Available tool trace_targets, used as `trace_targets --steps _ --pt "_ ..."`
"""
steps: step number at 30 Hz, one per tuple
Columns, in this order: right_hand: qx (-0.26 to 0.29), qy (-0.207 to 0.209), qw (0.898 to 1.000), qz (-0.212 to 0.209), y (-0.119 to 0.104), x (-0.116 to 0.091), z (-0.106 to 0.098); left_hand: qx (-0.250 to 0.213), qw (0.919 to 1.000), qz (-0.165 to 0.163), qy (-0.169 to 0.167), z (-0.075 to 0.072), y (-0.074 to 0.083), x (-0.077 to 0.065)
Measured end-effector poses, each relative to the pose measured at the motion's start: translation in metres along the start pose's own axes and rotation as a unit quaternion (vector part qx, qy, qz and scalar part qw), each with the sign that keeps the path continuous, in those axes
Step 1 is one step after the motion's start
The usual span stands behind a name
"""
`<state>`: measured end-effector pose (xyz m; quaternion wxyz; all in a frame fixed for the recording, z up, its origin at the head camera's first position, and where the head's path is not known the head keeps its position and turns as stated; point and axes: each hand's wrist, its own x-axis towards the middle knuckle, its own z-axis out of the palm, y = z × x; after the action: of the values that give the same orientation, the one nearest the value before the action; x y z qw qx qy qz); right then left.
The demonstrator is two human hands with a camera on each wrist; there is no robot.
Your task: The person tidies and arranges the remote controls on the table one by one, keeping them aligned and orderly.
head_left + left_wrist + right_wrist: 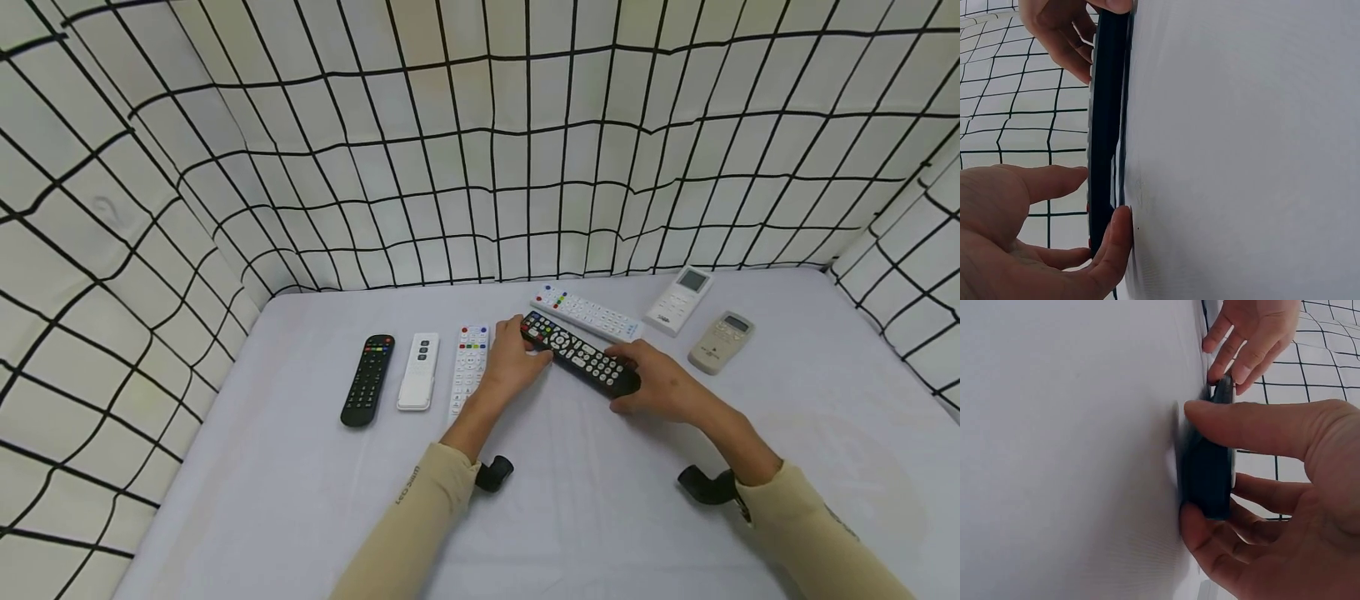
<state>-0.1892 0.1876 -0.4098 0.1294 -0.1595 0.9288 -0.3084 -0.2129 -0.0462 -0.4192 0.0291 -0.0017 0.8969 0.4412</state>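
A black remote control with pale buttons lies slantwise between the two hands, low over the white cloth. At its left end, the left hand holds it with thumb and fingers about the tip. The right hand grips the opposite end, its thumb on the near side and fingers around the far side, as the right wrist view shows on the remote's dark body. Just behind lies a white remote with coloured buttons. Another white remote is partly hidden by the left hand and forearm.
To the left lie a slim black remote and a small white remote. At the right are a white remote with a screen and a beige one. Black netting over white walls borders the white-covered table.
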Motion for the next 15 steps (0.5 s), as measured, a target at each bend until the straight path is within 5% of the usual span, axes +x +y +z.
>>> trace_targets --steps 15 --pt "0.062 0.002 0.998 -0.004 -0.005 -0.0085 0.0051 -0.043 0.9978 0.022 0.044 0.0001 -0.0029 0.0045"
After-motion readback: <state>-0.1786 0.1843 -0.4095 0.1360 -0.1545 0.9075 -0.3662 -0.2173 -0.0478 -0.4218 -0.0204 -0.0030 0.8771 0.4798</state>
